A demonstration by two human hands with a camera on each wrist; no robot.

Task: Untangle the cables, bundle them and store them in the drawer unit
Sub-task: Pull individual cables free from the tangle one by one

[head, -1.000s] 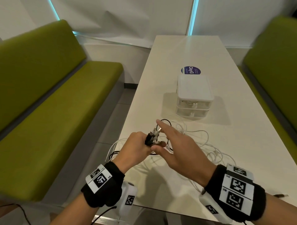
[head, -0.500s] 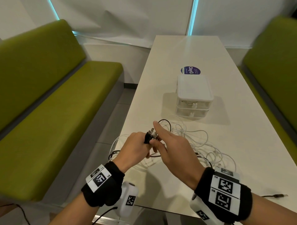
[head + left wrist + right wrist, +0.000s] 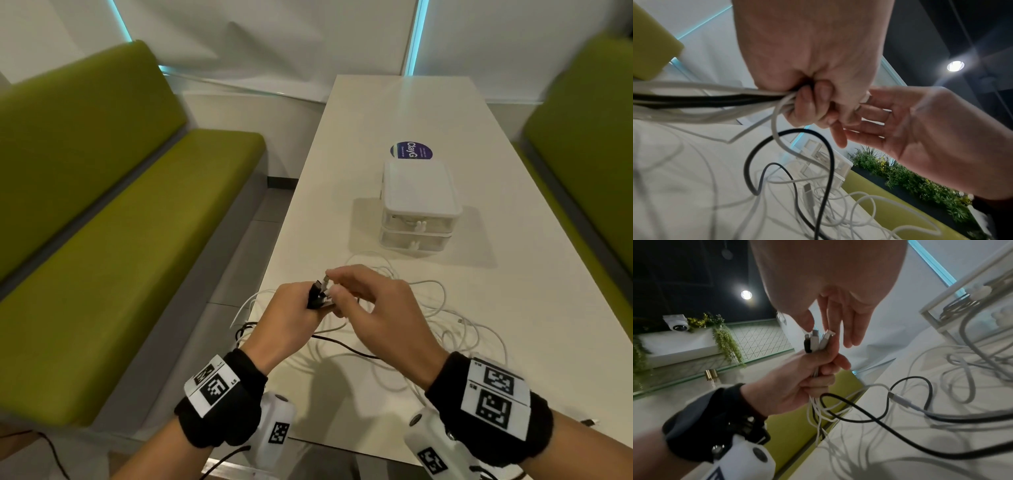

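Your white table stands between green benches. Your left hand clenches the cable plugs; the right wrist view shows your right hand apparently pinching one.

White and black cables loosely tangled, plug ends bunched upright, white two-drawer unit beyond

White and black cables, white drawer unit, cream table, olive-green benches, black wristbands bearing black-and-white square codes.
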